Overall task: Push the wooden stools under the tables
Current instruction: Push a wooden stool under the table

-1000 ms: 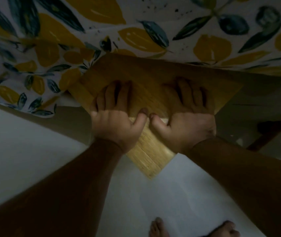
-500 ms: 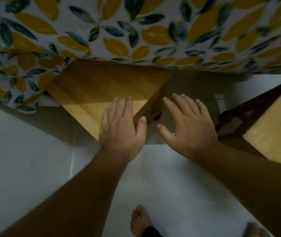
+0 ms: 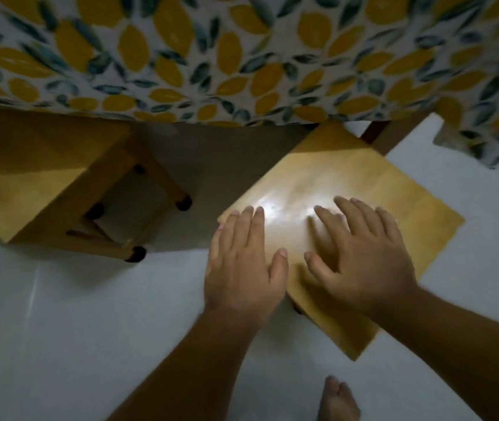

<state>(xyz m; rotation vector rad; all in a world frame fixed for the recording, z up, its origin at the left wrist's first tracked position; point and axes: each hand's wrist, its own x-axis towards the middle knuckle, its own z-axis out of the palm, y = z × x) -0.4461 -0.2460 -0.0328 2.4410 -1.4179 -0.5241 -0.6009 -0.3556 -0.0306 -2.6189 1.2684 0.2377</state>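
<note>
Two wooden stools stand at a table covered by a yellow-and-teal leaf-print cloth. The left stool sits partly beneath the cloth's edge, its legs with dark feet showing. The right stool stands mostly out on the floor, only its far corner under the table. My left hand hovers flat over that seat's near-left corner, fingers apart. My right hand is spread over the middle of the same seat, slightly blurred; whether the palms touch the wood is unclear.
A dark wooden table leg stands just behind the right stool. A corner of the cloth hangs down at the right. Pale tiled floor lies in front, with my bare foot near the bottom edge.
Both hands left the first stool, now partly under the table, and moved right over the second stool's seat. The view shifted right with them.
</note>
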